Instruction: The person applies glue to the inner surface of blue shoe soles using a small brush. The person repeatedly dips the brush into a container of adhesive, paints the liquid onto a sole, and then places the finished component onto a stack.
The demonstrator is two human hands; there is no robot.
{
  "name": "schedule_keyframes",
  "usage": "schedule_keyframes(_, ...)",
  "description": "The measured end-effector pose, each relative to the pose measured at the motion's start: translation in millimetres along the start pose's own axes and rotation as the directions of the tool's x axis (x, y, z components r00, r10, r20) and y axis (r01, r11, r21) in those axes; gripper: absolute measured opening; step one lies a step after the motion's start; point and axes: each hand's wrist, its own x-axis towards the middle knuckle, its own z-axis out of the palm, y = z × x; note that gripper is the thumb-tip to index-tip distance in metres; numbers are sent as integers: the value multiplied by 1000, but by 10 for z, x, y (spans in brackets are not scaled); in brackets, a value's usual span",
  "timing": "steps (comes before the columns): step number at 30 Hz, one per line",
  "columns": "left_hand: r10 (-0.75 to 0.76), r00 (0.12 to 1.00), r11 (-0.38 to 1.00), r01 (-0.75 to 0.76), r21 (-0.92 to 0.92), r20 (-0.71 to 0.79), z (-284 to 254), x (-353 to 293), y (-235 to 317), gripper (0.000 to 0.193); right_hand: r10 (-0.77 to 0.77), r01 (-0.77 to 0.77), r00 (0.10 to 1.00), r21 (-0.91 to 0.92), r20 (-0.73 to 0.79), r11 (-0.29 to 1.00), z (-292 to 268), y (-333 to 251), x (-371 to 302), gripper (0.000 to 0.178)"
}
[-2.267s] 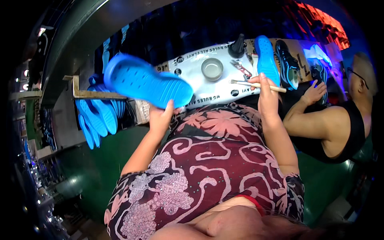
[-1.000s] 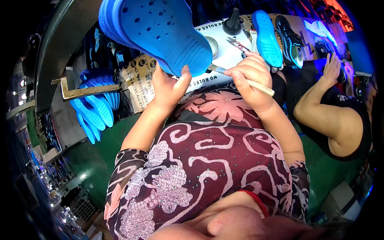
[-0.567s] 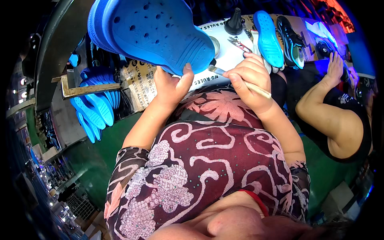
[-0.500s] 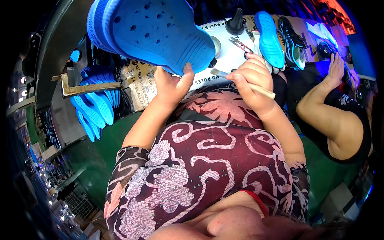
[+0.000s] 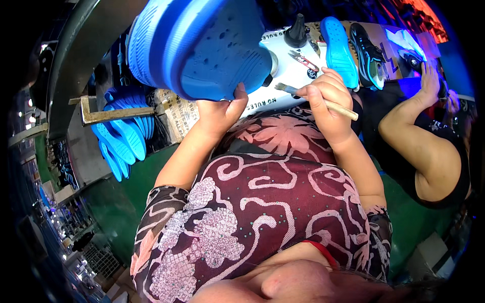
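My left hand (image 5: pixel 221 112) grips the near end of a thick blue shoe sole (image 5: pixel 222 55), thumb on its face and fingers underneath. Small holes and grooves mark that face, and the ridged side wall is tipped toward me. In my right hand (image 5: pixel 331 98) is a brush (image 5: pixel 345 109) with a pale handle, its dark-stained bristles pointing left, apart from the sole. Past the brush, red-handled thread snips (image 5: pixel 304 61) lie on a white printed sheet (image 5: pixel 260 100). Part of a pale round container (image 5: pixel 273 59) shows behind the sole's edge.
Beyond the snips stands a black cone-shaped nozzle (image 5: pixel 297 33). Right of it lie another blue sole (image 5: pixel 338 50) and a black shoe (image 5: pixel 366 54). Several blue soles (image 5: pixel 126 139) hang by a metal bracket (image 5: pixel 116 115) at left. A co-worker's arm (image 5: pixel 422 136) is at right.
The blue sole has tilted and shifted slightly right, showing more of its side wall. My right hand with the brush has moved a little right, away from the sole.
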Motion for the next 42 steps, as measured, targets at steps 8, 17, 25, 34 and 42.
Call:
schedule_keyframes(8,-372,919,835,392,-388,128,-467,400,635,46,88,-62,977,138,-194,988,-242,173,-139,23)
schedule_keyframes(17,-98,539,548,731,-407,837,515,1810,1290,59,234,-216,884,92,-404,972,-570,215,-411,23)
schedule_keyframes(25,-238,825,65,539,-840,512,2189,3883,2010,57,392,-339,830,198,-397,920,-828,240,-629,23)
schedule_keyframes(34,-204,620,394,760,-516,757,1184,1809,491,45,504,-321,796,473,-335,820,-730,440,-606,26)
schedule_keyframes(42,-900,-171,-360,809,-464,401,-1459,-943,-1243,25,666,-502,735,558,-128,661,-189,376,-567,29)
